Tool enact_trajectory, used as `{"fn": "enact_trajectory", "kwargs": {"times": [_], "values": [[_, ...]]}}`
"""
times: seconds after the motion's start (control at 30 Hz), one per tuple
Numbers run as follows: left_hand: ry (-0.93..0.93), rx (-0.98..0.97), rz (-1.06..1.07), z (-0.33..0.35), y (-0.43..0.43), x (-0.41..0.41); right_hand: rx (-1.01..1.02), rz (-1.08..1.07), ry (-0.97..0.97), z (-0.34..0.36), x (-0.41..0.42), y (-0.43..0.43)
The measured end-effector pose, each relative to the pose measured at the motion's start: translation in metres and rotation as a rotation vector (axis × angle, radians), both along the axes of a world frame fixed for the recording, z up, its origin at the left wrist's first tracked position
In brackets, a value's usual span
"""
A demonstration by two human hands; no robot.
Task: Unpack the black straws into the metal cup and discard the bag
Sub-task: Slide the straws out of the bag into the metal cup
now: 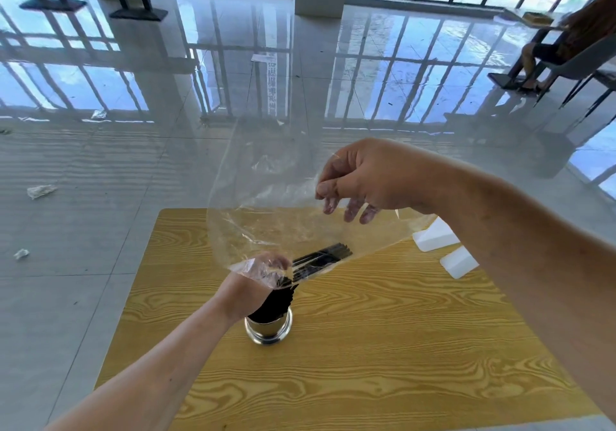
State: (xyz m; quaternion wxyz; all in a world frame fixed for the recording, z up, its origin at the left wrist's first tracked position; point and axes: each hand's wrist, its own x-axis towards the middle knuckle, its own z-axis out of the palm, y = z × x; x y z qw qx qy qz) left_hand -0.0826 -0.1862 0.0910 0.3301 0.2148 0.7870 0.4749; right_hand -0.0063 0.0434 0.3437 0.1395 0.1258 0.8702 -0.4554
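Note:
A shiny metal cup (268, 329) stands near the middle of the wooden table (366, 347). A bundle of black straws (276, 300) leans in it, their upper ends still inside a clear plastic bag (266, 197). My left hand (253, 284) is closed around the straws and the bag's mouth just above the cup. My right hand (363, 177) is raised higher and to the right, pinching the bag's far end so the bag hangs stretched over the table.
Two white blocks (446, 247) lie at the table's right edge. Crumpled scraps (40, 191) litter the glossy tiled floor on the left. At the far right a person sits on a chair (566, 60) by another table.

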Motion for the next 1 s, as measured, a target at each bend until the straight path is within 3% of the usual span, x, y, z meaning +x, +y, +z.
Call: {"fn": "enact_trajectory", "kwargs": {"times": [0.23, 0.6, 0.8, 1.0], "values": [[-0.231, 0.11, -0.026, 0.024, -0.047, 0.004, -0.093, -0.026, -0.012, -0.001, 0.001, 0.012], [-0.246, 0.223, 0.067, 0.023, -0.06, 0.009, -0.094, -0.067, -0.022, -0.006, 0.004, 0.003], [-0.302, 0.182, 0.151, 0.006, -0.064, 0.005, 0.037, -0.075, 0.002, -0.009, -0.01, -0.018], [-0.503, 0.261, 0.174, -0.002, -0.075, 0.003, 0.106, -0.051, 0.013, -0.003, -0.017, -0.032]]}}
